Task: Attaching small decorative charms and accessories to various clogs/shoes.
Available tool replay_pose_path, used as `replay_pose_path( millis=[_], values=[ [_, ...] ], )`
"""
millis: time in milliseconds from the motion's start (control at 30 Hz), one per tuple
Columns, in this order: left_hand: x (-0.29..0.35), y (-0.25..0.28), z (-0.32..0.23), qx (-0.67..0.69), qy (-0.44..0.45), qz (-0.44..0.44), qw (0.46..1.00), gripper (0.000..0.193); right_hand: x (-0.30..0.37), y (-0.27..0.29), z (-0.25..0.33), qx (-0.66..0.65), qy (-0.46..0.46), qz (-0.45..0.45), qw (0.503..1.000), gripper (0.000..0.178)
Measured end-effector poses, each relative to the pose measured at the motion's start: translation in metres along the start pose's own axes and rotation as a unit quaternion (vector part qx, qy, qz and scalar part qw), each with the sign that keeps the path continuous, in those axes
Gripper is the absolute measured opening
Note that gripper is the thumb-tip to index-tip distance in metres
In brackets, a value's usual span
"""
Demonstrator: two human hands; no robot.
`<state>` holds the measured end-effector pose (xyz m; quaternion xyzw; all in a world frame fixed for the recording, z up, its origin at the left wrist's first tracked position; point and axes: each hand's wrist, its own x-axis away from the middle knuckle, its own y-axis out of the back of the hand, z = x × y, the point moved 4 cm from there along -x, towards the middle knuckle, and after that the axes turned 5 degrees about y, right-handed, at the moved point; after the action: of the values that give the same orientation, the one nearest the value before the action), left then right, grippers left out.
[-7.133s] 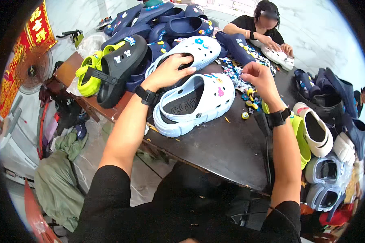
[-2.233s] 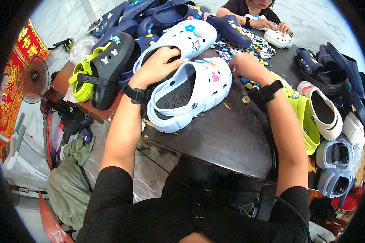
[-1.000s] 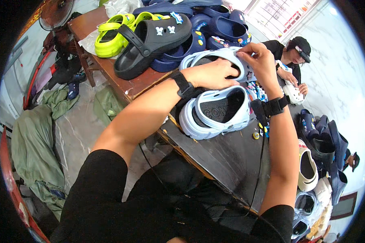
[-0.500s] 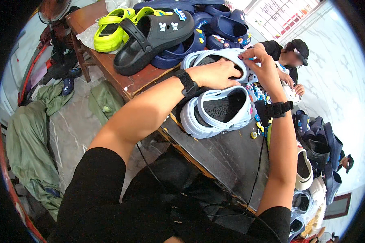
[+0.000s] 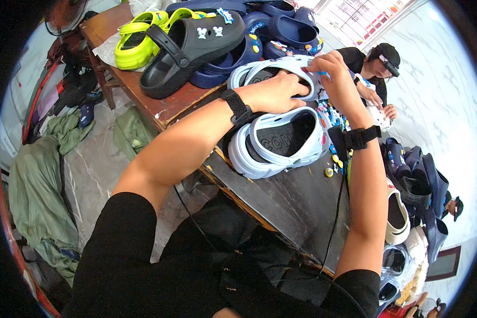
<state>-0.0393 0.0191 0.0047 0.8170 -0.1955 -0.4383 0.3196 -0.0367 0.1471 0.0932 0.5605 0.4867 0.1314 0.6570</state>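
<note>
Two light blue clogs with black insoles lie side by side before me on the dark tabletop. Into the opening of the far clog reaches my left hand, its fingers curled down and gripping the upper from inside. My right hand bends over the same clog's upper, thumb and fingers drawn together at its surface. A small dark red spot shows by those fingertips; what it is I cannot make out. The near clog stands untouched, with small charms on its upper. Beyond it, loose colourful charms are scattered, partly behind my right wrist.
A black clog with white charms, lime green clogs and several navy clogs crowd the far left. More shoes are heaped at the right. Another person works across the table. A thin black cable hangs by my right arm.
The whole view has shifted slightly. My right hand's fingers have closed in lower against the far clog's upper. My left hand stays in the clog's opening.
</note>
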Motion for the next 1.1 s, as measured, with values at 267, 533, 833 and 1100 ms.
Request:
replay_pose_path(
  millis=[267, 533, 833, 1100],
  values=[
    [0.0, -0.002, -0.001, -0.018, -0.004, -0.022, 1.0, 0.027, 0.0, -0.003, -0.004, 0.024, -0.02, 0.023, 0.999, 0.032],
    [0.004, 0.001, -0.006, -0.037, -0.013, 0.002, 0.999, 0.022, -0.007, -0.006, 0.003, 0.072, -0.015, 0.004, 0.997, 0.021],
    [0.0, 0.001, -0.005, -0.032, -0.015, 0.008, 0.999, 0.02, -0.006, -0.005, -0.004, 0.089, -0.048, 0.019, 0.995, 0.023],
    [0.003, -0.002, 0.0, -0.083, -0.034, -0.08, 0.993, 0.032, 0.05, 0.042, -0.019, -0.144, -0.19, -0.136, 0.962, 0.033]
  ],
)
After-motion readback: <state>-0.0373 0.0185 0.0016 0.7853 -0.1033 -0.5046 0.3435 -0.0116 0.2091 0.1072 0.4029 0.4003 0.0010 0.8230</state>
